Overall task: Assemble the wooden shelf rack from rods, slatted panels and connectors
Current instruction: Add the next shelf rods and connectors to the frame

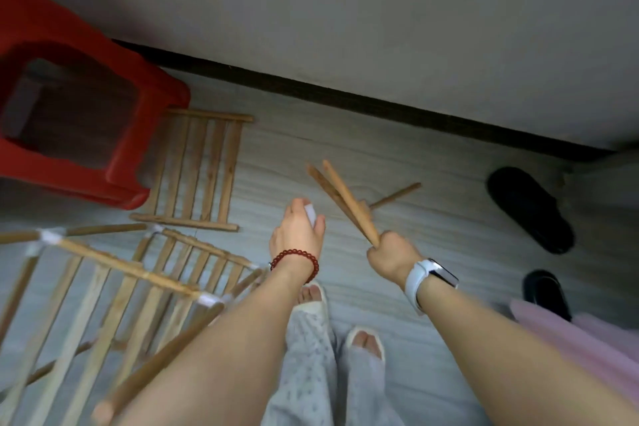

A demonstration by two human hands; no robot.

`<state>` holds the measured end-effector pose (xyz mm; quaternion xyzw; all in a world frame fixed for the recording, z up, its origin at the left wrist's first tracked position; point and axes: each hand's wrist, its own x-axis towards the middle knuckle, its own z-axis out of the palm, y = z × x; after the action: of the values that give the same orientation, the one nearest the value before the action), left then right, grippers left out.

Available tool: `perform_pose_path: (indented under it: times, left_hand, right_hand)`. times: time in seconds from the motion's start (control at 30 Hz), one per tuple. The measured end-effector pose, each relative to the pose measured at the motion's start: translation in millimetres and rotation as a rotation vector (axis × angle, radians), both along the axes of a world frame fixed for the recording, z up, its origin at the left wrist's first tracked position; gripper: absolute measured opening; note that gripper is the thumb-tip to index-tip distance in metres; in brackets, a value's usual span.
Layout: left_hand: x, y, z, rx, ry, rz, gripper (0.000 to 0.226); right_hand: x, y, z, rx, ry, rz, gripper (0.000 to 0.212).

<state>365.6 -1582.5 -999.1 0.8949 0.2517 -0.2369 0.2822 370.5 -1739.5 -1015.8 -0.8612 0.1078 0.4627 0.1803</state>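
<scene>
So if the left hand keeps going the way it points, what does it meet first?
Likely nothing but bare floor, then the wall. The left hand, holding a white connector, points between the loose panel and the rods; depth is unclear.

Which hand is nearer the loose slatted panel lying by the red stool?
Left. The left hand, holding a white connector, is just right of the slatted panel. The right hand, holding two rods, is farther right.

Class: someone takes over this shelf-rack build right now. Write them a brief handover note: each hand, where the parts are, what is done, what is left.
Left hand holds a white connector.
Right hand grips two rods.
One loose rod lies on the floor; a loose slatted panel lies flat by the red stool.
Done: partly built rack, with rods, panels and connectors joined.
Left: fit the held parts, the loose rod and panel.
</scene>
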Motion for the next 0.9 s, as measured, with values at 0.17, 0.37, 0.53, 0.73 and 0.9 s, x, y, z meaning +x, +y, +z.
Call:
perform_pose_path:
  times: [0.17,0.37,0.53,0.73,0.9]
  left_hand:
    - [-55,-5,30,-0.022,0.028,-0.002,0.035]
    - [-131,-16,25,-0.047,0.041,-0.005,0.033]
    - [-193,-17,9,-0.066,0.096,0.041,0.028]
    - [-261,-10,15,-0.12,0.106,0.089,0.026]
    - [-310,14,43,-0.116,0.075,0.117,0.024]
  right_hand:
    - [-51,-3,30,0.028,-0.005,-0.041,0.019]
    - [-127,-12,25,0.043,-0.016,-0.082,0.007]
    - [-194,-13,6,0.027,0.063,-0.146,0.009]
    - [-270,7,8,0.004,0.117,-0.193,0.014]
    - [-316,33,31,-0.053,0.123,-0.06,0.009]
